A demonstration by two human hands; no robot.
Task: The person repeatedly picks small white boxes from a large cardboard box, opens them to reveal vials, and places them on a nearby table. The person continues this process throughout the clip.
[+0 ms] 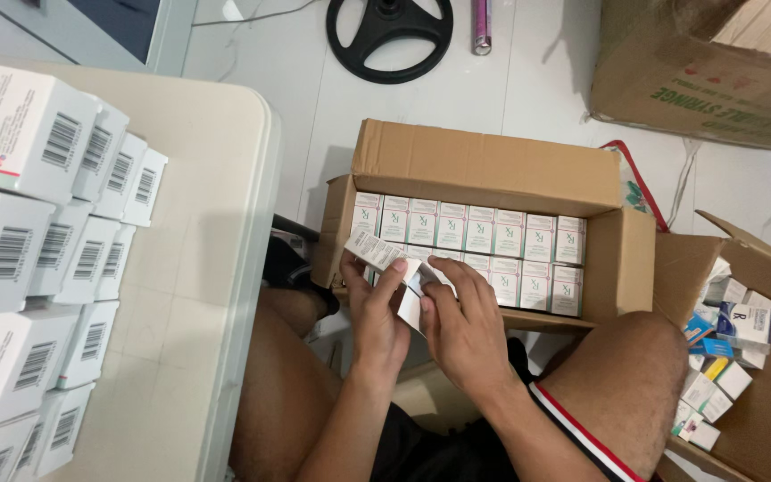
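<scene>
Both hands grip 1 small white carton [394, 272] above the near edge of an open cardboard box [493, 165] on the floor. The left hand [377, 321] closes its fingers around the carton's left end; the right hand [466, 326] curls over its right side, thumb pressed on an open flap. Inside the box stand 2 rows of matching white-and-green cartons [484, 245] (packed tightly, tops up). To the left, a bench [198, 295] carries stacks of white boxes [46, 241]. To the right, a second cardboard box [760, 393] holds loose mixed packs [725, 357].
</scene>
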